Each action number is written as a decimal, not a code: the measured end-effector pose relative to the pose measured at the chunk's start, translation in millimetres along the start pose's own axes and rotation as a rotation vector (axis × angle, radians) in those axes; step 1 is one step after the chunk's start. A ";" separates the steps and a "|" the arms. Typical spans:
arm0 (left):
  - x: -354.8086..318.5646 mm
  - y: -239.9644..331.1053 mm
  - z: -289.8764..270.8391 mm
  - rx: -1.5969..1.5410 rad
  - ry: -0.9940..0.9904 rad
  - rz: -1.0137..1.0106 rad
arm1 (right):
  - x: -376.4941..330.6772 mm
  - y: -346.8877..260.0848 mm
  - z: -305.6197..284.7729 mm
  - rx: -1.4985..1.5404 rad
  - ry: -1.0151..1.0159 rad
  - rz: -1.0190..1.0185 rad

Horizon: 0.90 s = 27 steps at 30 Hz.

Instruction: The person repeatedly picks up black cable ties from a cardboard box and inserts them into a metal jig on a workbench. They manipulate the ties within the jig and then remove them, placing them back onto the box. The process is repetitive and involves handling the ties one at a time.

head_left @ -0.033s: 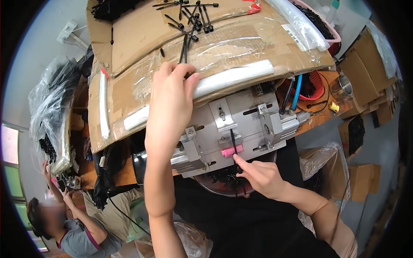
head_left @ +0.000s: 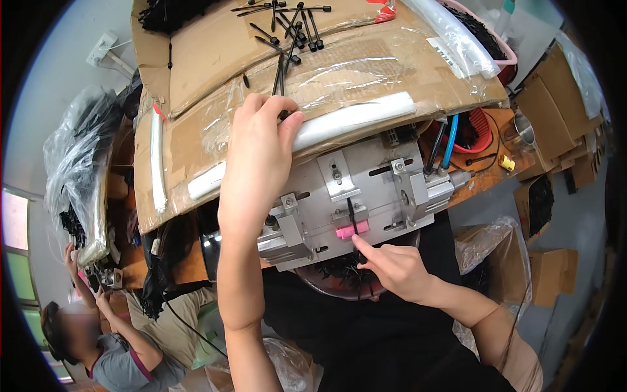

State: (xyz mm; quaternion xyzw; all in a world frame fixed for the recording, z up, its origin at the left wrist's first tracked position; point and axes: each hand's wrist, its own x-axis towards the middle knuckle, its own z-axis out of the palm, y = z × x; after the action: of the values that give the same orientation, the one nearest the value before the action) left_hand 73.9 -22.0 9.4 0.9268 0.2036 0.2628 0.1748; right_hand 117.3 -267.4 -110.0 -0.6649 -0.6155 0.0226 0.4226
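My left hand (head_left: 258, 140) is over the near edge of the cardboard tray (head_left: 366, 78). Its fingers close around black stick-like parts (head_left: 279, 78) with knobbed ends, which poke out past the fingertips. Lower down, my right hand (head_left: 395, 266) pinches the near end of a slim black stick (head_left: 353, 212). That stick lies across a pink block (head_left: 352, 229) on a metal fixture plate (head_left: 379, 186), its far end by a small bracket (head_left: 337, 175). Metal clamp blocks (head_left: 413, 189) flank it. My fingers partly hide the held ends.
More loose black sticks (head_left: 294, 32) lie on the cardboard. Beneath the plate, a round bowl (head_left: 333, 281) holds black parts. A red basket (head_left: 480, 134) and blue tube (head_left: 450, 140) stand at right. At lower left, another person (head_left: 130, 353) works at a bench.
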 end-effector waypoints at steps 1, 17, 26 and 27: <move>2.5 1.2 -3.1 -0.041 -0.032 -0.009 | 0.3 2.3 2.0 -0.016 -0.008 -0.003; -178.4 75.4 67.8 0.148 -0.097 0.000 | 8.5 -1.7 -43.1 -0.029 0.009 0.158; -164.7 74.6 63.8 0.136 -0.272 0.007 | 11.2 -4.3 -60.3 0.063 0.033 0.255; -163.0 75.9 58.5 0.125 -0.283 0.012 | 13.4 -5.1 -62.8 0.068 0.032 0.255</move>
State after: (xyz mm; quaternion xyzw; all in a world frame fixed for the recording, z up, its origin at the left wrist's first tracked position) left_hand 1.3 -176.2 -72.4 0.9648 0.1875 0.1173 0.1421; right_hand 151.0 -290.3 -60.1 -0.7234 -0.5179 0.0862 0.4485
